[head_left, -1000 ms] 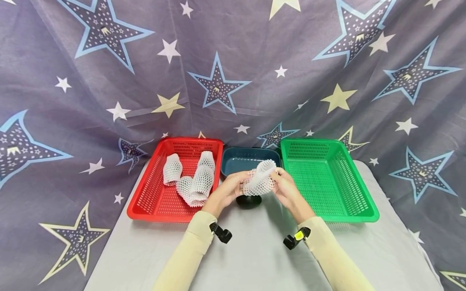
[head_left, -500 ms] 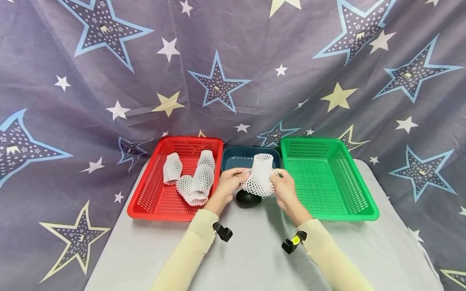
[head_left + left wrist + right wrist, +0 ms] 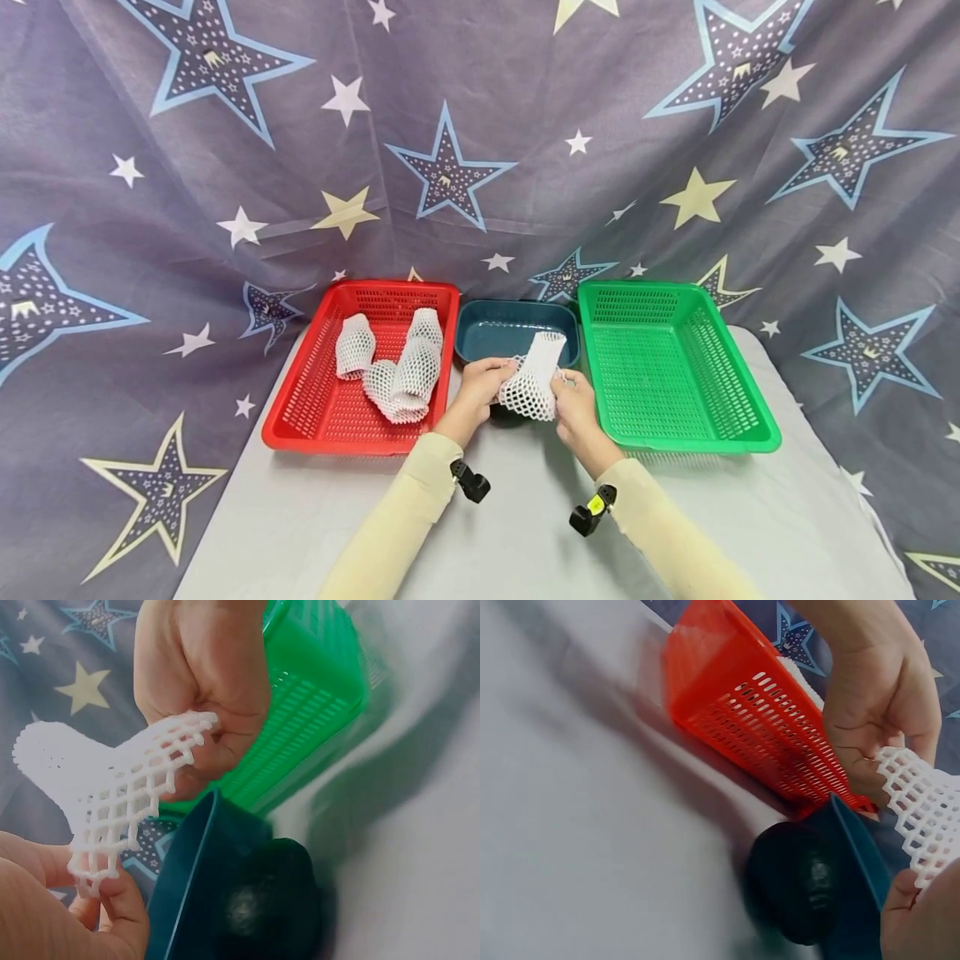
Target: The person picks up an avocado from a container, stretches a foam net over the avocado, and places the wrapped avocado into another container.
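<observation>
Both hands stretch a white foam fruit net (image 3: 534, 379) between them, its wide mesh mouth facing down toward the person. My left hand (image 3: 478, 393) pinches the mouth's left edge; my right hand (image 3: 576, 410) pinches the right edge. In the left wrist view, the left thumb and fingers (image 3: 124, 911) clasp the mesh rim. A dark, glossy, avocado-like fruit (image 3: 791, 881) lies on the table below the net, in front of a dark blue dish (image 3: 517, 305). From the head view the net mostly hides this fruit (image 3: 507, 417).
On the left stands a red basket (image 3: 330, 433) holding several white foam nets (image 3: 355, 346). A green basket (image 3: 645, 375) stands on the right, beside the blue dish. A star-patterned curtain (image 3: 570, 192) hangs behind the grey-white table (image 3: 525, 533).
The net, upright half a second ago, now leans to the right and sits lower, covering more of the fruit. Both hands have come down toward the person, still gripping its edge.
</observation>
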A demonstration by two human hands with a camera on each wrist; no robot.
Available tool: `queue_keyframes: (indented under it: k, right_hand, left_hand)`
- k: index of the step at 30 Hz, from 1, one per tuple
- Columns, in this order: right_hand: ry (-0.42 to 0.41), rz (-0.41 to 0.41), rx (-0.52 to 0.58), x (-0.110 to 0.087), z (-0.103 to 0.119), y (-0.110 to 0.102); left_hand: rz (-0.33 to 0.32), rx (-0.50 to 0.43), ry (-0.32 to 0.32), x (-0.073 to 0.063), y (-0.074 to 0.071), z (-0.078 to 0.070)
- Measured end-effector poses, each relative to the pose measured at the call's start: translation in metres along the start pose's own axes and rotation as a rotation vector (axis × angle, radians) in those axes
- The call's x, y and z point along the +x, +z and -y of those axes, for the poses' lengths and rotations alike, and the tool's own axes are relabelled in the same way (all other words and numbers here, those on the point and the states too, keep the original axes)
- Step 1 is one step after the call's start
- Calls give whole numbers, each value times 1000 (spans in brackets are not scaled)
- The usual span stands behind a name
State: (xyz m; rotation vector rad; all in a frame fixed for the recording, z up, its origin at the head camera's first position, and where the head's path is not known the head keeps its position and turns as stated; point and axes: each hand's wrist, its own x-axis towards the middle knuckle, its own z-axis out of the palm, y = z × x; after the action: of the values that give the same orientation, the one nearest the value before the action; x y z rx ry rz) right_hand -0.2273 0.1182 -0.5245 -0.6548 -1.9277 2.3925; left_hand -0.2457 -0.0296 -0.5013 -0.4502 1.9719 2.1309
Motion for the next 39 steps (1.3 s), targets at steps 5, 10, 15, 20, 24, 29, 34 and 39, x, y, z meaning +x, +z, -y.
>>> queue_keyframes:
  k: [5, 10, 15, 20, 24, 29, 34, 39]
  right_hand:
    - [40, -28, -24, 1, -13, 0]
    - [82, -52, -78, 0, -27, -2]
    - [120, -64, -71, 3, -38, -5]
    - [165, -42, -14, 5, -47, -7]
    - [184, -22, 19, 3, -50, -6]
    - [180, -24, 26, 2, -51, 1]
    - [182, -11, 42, 3, -52, 8]
    - [223, 59, 108, 6, -57, 13]
  left_hand:
    - [-40, 43, -8, 5, 5, 8]
    - [-88, 111, 14, 9, 12, 17]
    - [-122, 215, 0, 13, 18, 25]
    - [-158, 246, -17, 16, 19, 32]
    - [-197, 241, 6, 19, 15, 35]
    - [-243, 188, 35, 22, 8, 39]
    - [-305, 163, 48, 21, 2, 40]
    - [-385, 127, 45, 19, -1, 39]
